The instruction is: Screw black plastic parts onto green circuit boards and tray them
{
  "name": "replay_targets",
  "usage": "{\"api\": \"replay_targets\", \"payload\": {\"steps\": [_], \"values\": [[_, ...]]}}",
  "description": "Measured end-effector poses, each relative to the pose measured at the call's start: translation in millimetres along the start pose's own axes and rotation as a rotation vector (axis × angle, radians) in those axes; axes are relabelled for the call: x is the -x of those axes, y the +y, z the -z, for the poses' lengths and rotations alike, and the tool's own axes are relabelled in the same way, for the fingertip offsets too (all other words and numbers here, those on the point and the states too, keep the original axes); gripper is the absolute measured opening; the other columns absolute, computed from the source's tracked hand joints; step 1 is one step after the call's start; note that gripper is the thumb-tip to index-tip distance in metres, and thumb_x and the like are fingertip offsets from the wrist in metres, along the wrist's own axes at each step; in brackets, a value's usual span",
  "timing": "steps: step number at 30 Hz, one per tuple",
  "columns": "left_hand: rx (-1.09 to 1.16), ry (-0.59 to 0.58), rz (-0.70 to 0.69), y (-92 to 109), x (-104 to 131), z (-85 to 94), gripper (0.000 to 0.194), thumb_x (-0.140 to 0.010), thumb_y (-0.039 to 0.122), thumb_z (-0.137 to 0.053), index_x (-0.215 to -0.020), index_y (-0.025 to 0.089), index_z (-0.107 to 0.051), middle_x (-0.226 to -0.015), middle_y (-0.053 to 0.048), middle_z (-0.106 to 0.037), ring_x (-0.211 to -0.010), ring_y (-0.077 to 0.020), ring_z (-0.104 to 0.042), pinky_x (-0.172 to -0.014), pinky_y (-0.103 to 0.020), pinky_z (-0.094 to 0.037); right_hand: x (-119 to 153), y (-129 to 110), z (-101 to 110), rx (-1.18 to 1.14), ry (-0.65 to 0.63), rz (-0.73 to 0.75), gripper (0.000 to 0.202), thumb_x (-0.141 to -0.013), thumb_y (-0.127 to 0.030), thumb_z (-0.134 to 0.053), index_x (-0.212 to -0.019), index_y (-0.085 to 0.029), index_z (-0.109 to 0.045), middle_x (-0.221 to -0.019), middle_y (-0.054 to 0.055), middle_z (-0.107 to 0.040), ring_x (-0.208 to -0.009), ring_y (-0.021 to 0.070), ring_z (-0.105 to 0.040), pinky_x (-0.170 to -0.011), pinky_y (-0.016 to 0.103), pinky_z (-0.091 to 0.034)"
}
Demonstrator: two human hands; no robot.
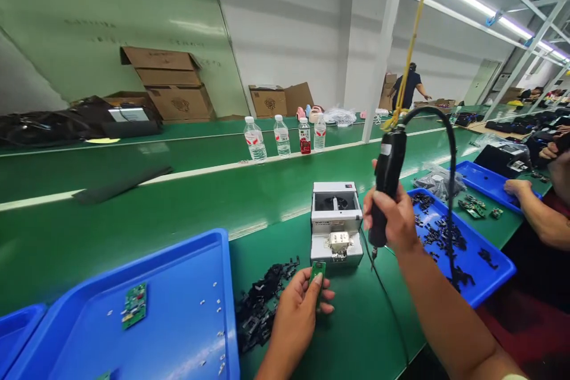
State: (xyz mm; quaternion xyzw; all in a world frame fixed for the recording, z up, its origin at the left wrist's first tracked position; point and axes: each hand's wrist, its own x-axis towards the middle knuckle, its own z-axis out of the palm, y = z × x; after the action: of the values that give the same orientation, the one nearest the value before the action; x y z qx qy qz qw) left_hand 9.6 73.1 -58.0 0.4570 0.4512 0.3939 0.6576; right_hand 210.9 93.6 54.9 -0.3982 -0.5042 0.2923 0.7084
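Note:
Between the thumb and fingers of my left hand [299, 307] is a small green circuit board [317, 276], held just in front of a white screw feeder machine [337, 225]. My right hand [394, 217] is wrapped round a black electric screwdriver [387, 178], its bit pointing down. A yellow cord [412, 41] holds the screwdriver from above, and a black cable loops off its top. Beside my left hand lies a pile of small black plastic parts [262, 303]. Another green circuit board [135, 306] rests in the blue tray [225, 285] on the left, among several tiny white pieces.
A second blue tray [494, 285] with black parts stands at the right, near several circuit boards [472, 206]. A co-worker's hand [519, 187] touches a further blue tray [472, 172]. Several bottles [282, 136] line the ledge, with cardboard boxes [178, 92] behind.

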Motion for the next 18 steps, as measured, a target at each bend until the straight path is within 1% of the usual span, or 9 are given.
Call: {"api": "replay_targets", "payload": {"steps": [1, 3, 5, 7, 10, 12, 15, 18], "values": [[-0.005, 0.015, 0.006, 3, -2, -1.6, 0.057, -0.072, 0.065, -0.078, -0.093, 0.015, -0.063, -0.082, -0.004, -0.069, -0.071, -0.0187, -0.069, -0.055, -0.030, -0.059, 4, -1, -9, 0.003, -0.009, -0.013, 0.035, -0.087, -0.049, -0.071, -0.096, -0.024, -0.048, -0.067, -0.007, -0.057, -0.044, 0.0087, -0.053, -0.042, 0.023, -0.045], [-0.005, 0.036, 0.028, 9, -6, -4.3, 0.057, -0.070, 0.064, -0.079, -0.092, 0.014, -0.063, -0.081, -0.004, -0.069, -0.068, -0.0183, -0.069, -0.054, -0.030, -0.060, 11, 2, -25, 0.032, 0.013, 0.055, 0.035, -0.086, -0.044, -0.074, -0.095, -0.024, -0.048, -0.071, -0.007, -0.057, -0.049, 0.0078, -0.054, -0.048, 0.023, -0.048], [0.009, 0.051, 0.051, 12, -9, -6.7, 0.057, -0.068, 0.064, -0.080, -0.090, 0.014, -0.062, -0.079, -0.004, -0.069, -0.065, -0.0173, -0.068, -0.053, -0.030, -0.059, 16, 9, -37, 0.048, 0.025, 0.137, 0.031, -0.089, -0.039, -0.073, -0.097, -0.024, -0.047, -0.076, -0.006, -0.057, -0.054, 0.0075, -0.055, -0.053, 0.023, -0.050], [0.030, 0.065, 0.059, 14, -12, -9.3, 0.055, -0.068, 0.061, -0.080, -0.089, 0.014, -0.062, -0.080, -0.005, -0.070, -0.064, -0.0165, -0.069, -0.054, -0.028, -0.059, 19, 18, -44, 0.068, 0.017, 0.175, 0.029, -0.091, -0.037, -0.070, -0.102, -0.025, -0.046, -0.079, -0.006, -0.056, -0.056, 0.0080, -0.056, -0.055, 0.025, -0.051], [0.060, 0.092, 0.072, 14, -12, -12.7, 0.050, -0.072, 0.056, -0.080, -0.090, 0.014, -0.062, -0.081, -0.005, -0.071, -0.065, -0.0171, -0.071, -0.055, -0.028, -0.060, 24, 33, -47, 0.152, 0.012, 0.221, 0.035, -0.090, -0.035, -0.070, -0.111, -0.026, -0.044, -0.082, -0.004, -0.058, -0.060, 0.0103, -0.059, -0.061, 0.027, -0.053], [0.071, 0.094, 0.088, 15, -11, -13.9, 0.049, -0.073, 0.054, -0.079, -0.093, 0.013, -0.063, -0.082, -0.007, -0.072, -0.067, -0.0182, -0.072, -0.054, -0.028, -0.060, 28, 43, -46, 0.215, -0.008, 0.237, 0.037, -0.089, -0.031, -0.072, -0.114, -0.026, -0.044, -0.085, -0.002, -0.061, -0.066, 0.0126, -0.061, -0.065, 0.028, -0.053], [0.063, 0.077, 0.099, 15, -10, -13.9, 0.050, -0.075, 0.054, -0.077, -0.097, 0.012, -0.063, -0.086, -0.010, -0.073, -0.067, -0.0185, -0.071, -0.047, -0.026, -0.057, 33, 51, -46, 0.268, -0.059, 0.205, 0.037, -0.088, -0.028, -0.072, -0.114, -0.026, -0.046, -0.086, -0.002, -0.061, -0.071, 0.0145, -0.061, -0.069, 0.030, -0.053], [0.029, 0.085, 0.067, 13, -11, -12.9, 0.048, -0.077, 0.055, -0.074, -0.095, 0.012, -0.063, -0.086, -0.010, -0.074, -0.054, -0.0143, -0.065, -0.038, -0.023, -0.050, 36, 51, -48, 0.276, 0.004, 0.158, 0.037, -0.088, -0.027, -0.072, -0.116, -0.026, -0.048, -0.085, -0.002, -0.058, -0.070, 0.0140, -0.058, -0.070, 0.030, -0.053]]}}
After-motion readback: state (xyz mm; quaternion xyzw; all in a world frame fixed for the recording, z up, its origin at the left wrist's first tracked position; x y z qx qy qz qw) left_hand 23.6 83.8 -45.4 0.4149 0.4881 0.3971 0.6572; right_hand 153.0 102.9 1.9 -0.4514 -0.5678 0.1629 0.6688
